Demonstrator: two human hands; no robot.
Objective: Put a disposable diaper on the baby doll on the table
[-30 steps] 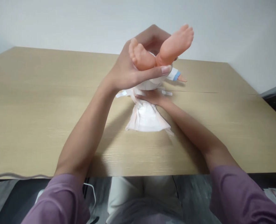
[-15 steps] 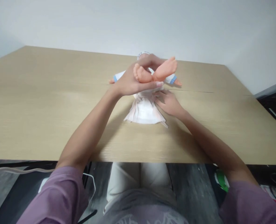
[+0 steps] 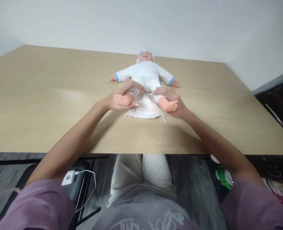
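A baby doll (image 3: pixel 146 70) in a white outfit with blue cuffs and a white cap lies on its back, feet toward me. Its legs are spread apart. My left hand (image 3: pixel 127 87) is wrapped round the leg on the left, thumb below the foot and fingers over the shin. Around the leg on the right curls my right hand (image 3: pixel 170 92), its fingers toward the crotch and partly hidden behind the foot. Under the doll's bottom a white diaper (image 3: pixel 145 111) is spread on the table, its near end toward me.
The wooden table (image 3: pixel 48 111) reaches back to a pale wall (image 3: pixel 84 25). Below its front edge, a white device (image 3: pixel 69 177) with a cable sits at left, and a green and white round item (image 3: pixel 223 177) at right. A dark object (image 3: pixel 275 105) stands beside the table at right.
The doll's legs, held up together in my left hand, have come down and parted. My right hand has moved from the diaper's side to the right leg. The doll's body and head now show.
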